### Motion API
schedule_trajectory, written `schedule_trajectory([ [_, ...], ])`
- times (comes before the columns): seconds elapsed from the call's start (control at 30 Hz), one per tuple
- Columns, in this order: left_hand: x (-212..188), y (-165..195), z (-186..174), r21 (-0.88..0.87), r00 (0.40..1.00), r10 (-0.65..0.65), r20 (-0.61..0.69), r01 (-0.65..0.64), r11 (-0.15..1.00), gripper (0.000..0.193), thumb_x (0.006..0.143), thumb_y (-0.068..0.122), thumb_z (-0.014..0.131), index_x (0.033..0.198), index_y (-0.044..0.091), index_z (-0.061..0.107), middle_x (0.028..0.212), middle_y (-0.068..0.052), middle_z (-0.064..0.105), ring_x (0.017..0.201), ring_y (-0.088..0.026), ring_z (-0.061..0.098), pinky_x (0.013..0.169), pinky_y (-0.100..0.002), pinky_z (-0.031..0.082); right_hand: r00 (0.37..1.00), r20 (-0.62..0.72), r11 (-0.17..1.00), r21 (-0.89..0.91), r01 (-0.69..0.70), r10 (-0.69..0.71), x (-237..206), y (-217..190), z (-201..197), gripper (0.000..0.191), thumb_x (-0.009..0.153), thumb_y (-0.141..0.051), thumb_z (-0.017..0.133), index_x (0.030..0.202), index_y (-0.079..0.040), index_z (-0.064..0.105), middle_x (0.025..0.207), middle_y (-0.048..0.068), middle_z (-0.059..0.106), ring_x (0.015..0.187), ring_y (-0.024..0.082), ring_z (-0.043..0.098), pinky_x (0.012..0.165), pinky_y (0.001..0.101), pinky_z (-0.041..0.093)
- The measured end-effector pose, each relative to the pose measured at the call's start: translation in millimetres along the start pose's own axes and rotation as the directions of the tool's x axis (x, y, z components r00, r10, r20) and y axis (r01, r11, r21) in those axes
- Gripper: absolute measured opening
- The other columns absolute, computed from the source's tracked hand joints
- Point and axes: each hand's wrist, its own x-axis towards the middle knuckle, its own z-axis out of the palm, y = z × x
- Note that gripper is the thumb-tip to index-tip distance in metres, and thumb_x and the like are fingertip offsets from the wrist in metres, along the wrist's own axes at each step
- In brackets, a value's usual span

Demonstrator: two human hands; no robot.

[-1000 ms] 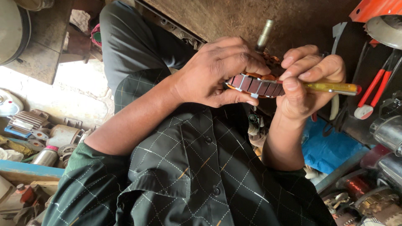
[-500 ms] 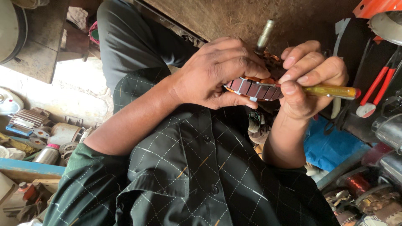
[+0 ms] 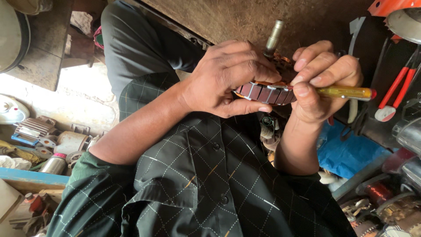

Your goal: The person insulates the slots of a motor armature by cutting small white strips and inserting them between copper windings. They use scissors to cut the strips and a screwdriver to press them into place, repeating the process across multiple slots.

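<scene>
My left hand (image 3: 223, 77) grips a motor armature (image 3: 267, 93) with a ring of brown segments, held in front of my chest. Its steel shaft (image 3: 273, 37) sticks up past my fingers, and copper winding shows behind them. My right hand (image 3: 322, 79) is closed on a screwdriver with a yellow handle and red end cap (image 3: 346, 92). The handle lies level and points right. The blade end is hidden under my fingers, against the armature's segments. Both hands touch the armature.
Red-handled pliers (image 3: 397, 90) hang at the right over dark tools. A blue cloth (image 3: 346, 153) lies below my right wrist, and a copper coil (image 3: 377, 193) sits at the lower right. Old motor parts (image 3: 33, 129) clutter the floor at the left. My grey-trousered leg (image 3: 131, 39) reaches to the top.
Both hands keep the same hold on the armature and the screwdriver. My right fingers have shifted slightly along the segments.
</scene>
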Motion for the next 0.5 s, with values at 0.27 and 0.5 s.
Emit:
schedule_trajectory([
  [0.27,8.9,2.5,-1.6,0.021,1.000,0.004,0.020,-0.004,1.000,0.046,0.100,0.042,0.084,0.125,0.006,0.068,0.119,-0.004,0.071,0.105,-0.024,0.068,0.093,-0.036,0.054,0.990,-0.129,0.982,0.188,-0.031,0.056,-3.2,2.0,-4.1,0.032,0.088,-0.019,0.081,0.097,-0.013,0.050,0.084,0.002,0.063,0.084,0.016,0.061,0.083,0.0310,0.056],
  [0.5,21.7,9.8,0.6,0.007,0.999,0.026,0.021,-0.026,1.000,0.056,0.093,0.045,0.081,0.125,0.003,0.063,0.122,-0.014,0.069,0.111,-0.034,0.071,0.099,-0.042,0.057,0.977,-0.201,0.971,0.238,-0.027,0.076,-3.1,-1.4,-14.5,0.035,0.092,-0.017,0.079,0.106,-0.014,0.047,0.083,0.003,0.057,0.087,0.017,0.057,0.081,0.0301,0.052],
])
